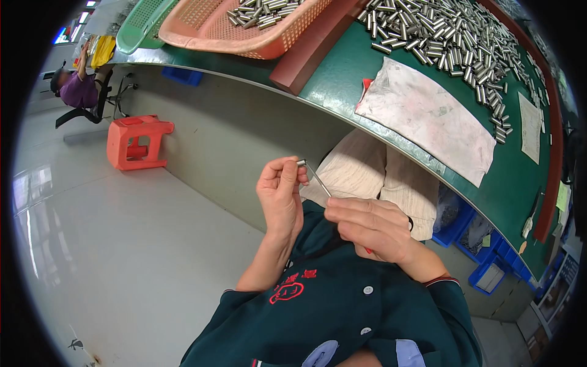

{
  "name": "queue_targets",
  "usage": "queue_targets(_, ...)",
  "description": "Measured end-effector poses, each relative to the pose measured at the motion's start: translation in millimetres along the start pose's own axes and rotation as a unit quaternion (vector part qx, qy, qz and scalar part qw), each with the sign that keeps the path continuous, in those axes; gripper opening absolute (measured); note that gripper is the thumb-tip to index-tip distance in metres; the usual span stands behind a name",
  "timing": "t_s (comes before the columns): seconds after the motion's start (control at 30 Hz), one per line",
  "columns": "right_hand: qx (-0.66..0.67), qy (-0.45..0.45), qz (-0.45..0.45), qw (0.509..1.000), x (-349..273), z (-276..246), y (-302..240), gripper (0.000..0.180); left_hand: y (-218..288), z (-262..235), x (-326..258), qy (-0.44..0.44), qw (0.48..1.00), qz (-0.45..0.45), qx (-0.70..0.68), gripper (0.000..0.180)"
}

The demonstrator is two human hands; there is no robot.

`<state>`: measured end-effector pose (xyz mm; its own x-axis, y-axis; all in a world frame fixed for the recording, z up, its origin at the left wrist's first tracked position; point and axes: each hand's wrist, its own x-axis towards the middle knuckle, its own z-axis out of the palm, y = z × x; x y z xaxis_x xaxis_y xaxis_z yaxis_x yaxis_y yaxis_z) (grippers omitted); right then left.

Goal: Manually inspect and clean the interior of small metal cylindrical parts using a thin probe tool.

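Held up over my lap, my left hand [281,192] pinches a small shiny metal sleeve [301,163] between thumb and fingertips. My right hand [373,227] is closed round a tool with a thin metal shaft [319,182]. The shaft points up and left, its tip at or very near the end of the sleeve; whether it is inside, I cannot tell. A bit of red shows below the right hand, perhaps the tool's handle, which the fingers mostly hide. Many similar metal sleeves [449,52] lie heaped on the green table [333,85].
A stained white cloth [431,113] lies along the table's near edge. Left of a brown wooden bar [309,58] stand a pink basket [208,46] holding more sleeves and a green basket [137,30]. Blue bins [489,269] sit below. A red stool [137,144] and a seated person [79,88] are leftward.
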<state>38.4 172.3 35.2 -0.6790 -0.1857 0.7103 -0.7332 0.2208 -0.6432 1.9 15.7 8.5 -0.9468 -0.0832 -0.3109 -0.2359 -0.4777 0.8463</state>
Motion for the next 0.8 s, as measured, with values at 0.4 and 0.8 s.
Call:
queue_targets(0.4,0.056,0.074,0.045,0.995,2.1,-6.5,-7.4,0.032,0.6,-12.3,9.4,0.008,0.996,-0.076,-0.052,0.014)
queue_targets(0.8,0.183,0.241,0.188,0.934,-10.8,13.4,14.5,0.007,-5.3,-14.2,7.4,-0.056,0.978,-0.163,-0.115,0.017)
